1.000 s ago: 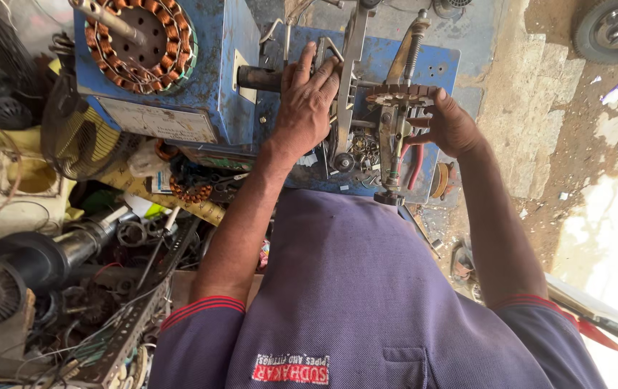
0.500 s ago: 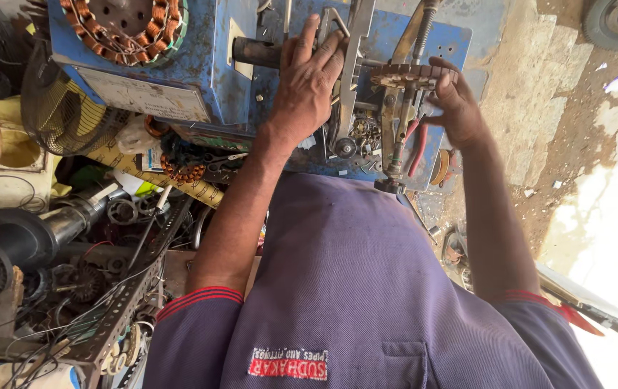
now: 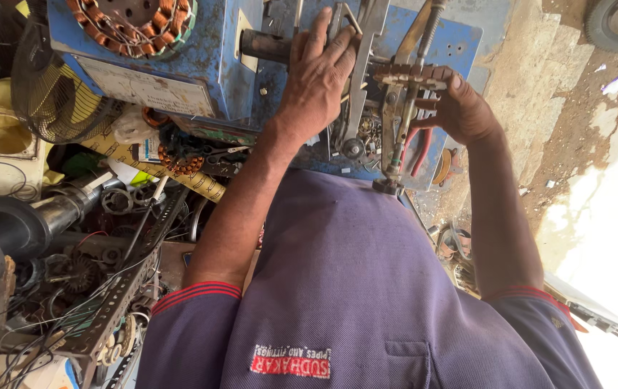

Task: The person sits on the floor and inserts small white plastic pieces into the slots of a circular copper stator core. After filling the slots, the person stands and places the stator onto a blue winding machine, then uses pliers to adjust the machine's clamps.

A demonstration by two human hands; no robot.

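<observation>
On blue machine | left hand lying flat, fingers spread, pressing metal bars | right hand curling around toothed former | stator sitting atop machine

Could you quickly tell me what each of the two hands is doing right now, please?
Left hand: fingers spread flat on the blue machine, gripping nothing.
Right hand: fingers curled around the end of the ridged brown bar, holding it.
</observation>
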